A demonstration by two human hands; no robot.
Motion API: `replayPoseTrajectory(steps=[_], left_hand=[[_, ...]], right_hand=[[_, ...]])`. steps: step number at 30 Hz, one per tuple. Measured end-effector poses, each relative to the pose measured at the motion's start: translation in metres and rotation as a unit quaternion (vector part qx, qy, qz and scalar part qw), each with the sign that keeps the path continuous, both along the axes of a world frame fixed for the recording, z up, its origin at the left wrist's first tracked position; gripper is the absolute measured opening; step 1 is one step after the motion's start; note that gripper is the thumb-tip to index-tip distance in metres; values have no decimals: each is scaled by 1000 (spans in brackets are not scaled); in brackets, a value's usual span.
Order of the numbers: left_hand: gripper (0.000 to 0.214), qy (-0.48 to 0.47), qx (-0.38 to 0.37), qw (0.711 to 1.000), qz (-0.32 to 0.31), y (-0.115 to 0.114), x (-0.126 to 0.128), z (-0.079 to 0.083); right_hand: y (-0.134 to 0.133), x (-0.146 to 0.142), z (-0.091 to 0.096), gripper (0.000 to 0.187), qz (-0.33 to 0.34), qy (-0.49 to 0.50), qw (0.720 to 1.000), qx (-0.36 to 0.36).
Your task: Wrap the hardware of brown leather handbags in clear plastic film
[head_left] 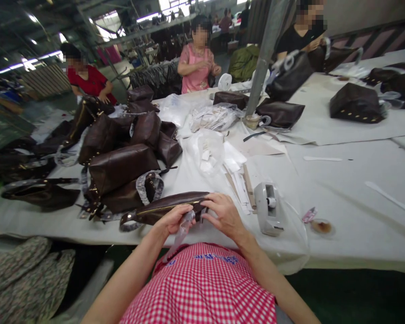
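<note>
Left hand (176, 220) curled, right hand (227, 215) arched — both at the bag (155, 214).

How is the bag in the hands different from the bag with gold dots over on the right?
The held bag shows a gold zipper; the dotted bag shows a row of gold dots. The held bag looks long and slim; the dotted bag looks chunkier. Both are dark brown.

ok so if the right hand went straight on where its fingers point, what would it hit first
The dark zippered bag, which the right hand seems to touch. Beyond it, the line appears to run toward the piled bags, though depth is unclear.
</note>
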State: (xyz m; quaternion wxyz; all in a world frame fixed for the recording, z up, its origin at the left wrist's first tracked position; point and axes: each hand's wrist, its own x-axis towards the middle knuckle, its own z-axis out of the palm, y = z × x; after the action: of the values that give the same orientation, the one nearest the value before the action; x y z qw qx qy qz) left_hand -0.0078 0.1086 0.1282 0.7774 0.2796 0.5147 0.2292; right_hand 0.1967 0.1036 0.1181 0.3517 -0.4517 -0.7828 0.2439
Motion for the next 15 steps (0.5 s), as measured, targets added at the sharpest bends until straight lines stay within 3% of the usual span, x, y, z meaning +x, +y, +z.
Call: replayPoseTrajectory(steps=[3, 7, 9, 12, 15], left_hand=[[28, 16, 12, 999, -28, 2, 4, 2], [22, 101, 58, 991, -60, 3, 9, 6], [21, 172, 132, 975, -50, 3, 5, 19], [24, 258, 299, 912, -108, 2, -8, 54], [21, 354, 435, 799, -217, -4, -18, 90]], right_hand=[[5, -5, -11, 47, 98, -56, 990, 80], [12, -15, -25, 34, 127, -83, 987, 62], [16, -17, -26, 26, 124, -74, 989, 41], [21, -16, -22, 17, 119, -38, 992, 10], [26, -16, -18, 13, 123, -19, 992, 1]])
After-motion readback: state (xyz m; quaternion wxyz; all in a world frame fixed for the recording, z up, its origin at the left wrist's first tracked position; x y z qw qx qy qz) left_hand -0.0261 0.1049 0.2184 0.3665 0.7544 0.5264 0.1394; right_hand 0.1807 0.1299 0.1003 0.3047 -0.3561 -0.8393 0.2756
